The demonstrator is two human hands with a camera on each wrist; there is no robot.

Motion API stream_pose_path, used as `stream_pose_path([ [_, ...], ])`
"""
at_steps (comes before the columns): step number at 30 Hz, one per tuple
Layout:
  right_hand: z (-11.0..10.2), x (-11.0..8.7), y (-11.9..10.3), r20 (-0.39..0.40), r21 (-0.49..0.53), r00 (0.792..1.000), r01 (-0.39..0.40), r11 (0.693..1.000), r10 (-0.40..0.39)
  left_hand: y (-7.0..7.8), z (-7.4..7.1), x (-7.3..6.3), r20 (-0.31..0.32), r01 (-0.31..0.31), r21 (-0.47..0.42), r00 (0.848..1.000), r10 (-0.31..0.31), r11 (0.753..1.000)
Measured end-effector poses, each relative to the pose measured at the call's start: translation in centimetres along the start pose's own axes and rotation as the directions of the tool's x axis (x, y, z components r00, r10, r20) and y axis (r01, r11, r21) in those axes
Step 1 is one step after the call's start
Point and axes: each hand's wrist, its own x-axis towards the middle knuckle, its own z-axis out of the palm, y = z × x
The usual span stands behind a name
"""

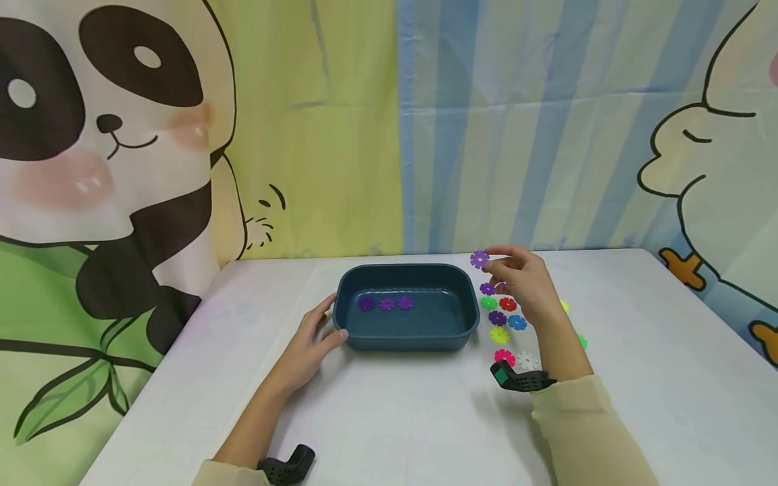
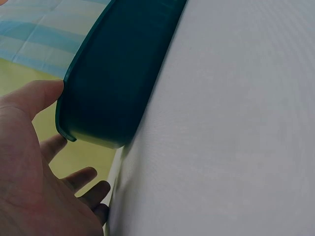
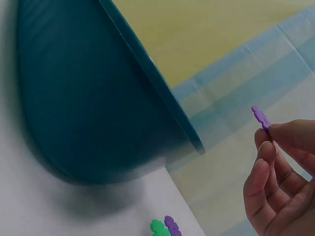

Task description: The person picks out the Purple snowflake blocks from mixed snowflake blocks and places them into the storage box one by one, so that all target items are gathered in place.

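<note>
at the left end of the teal bin [image 1: 407, 344], the left hand [image 1: 308, 347] rests against the rim, fingers loosely spread; three purple discs [image 1: 387, 304] lie inside. past the right end, the right hand [image 1: 527, 283] pinches another purple disc [image 1: 479, 259], raised over a cluster of loose coloured discs [image 1: 499, 335]. the step in hand looks like carrying that single disc; the next move seems to call for a steady pinch, clear of the bin's edge. the white-covered table [image 1: 413, 425] stands before a panda print [image 1: 109, 182], yellow cloth [image 1: 340, 155], blue stripes [image 1: 541, 155] and a pale cartoon figure [image 1: 729, 209].

Head view bright, wrist views dimmer; shadows soft.
</note>
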Motion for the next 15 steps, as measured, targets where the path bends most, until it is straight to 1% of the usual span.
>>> stream_pose_path([
  [6, 1.1, 0.4, -0.3, 0.047, 0.014, 0.999, -0.016, 1.0, 0.015, 0.1, 0.0, 0.0, 0.001, 0.0, -0.012, 1.0, 0.0, 1.0],
  [11, 2.2, 0.8, -0.6, 0.098, 0.037, 0.995, -0.02, 0.999, 0.017, 0.0, 0.0, 0.0, 0.002, 0.001, -0.004, 1.0, -0.001, 1.0],
  [15, 3.0, 1.0, -0.6, 0.145, 0.026, 0.989, -0.018, 0.999, 0.014, 0.1, 0.1, 0.0, 0.001, 0.003, 0.0, 1.0, -0.003, 1.0],
])
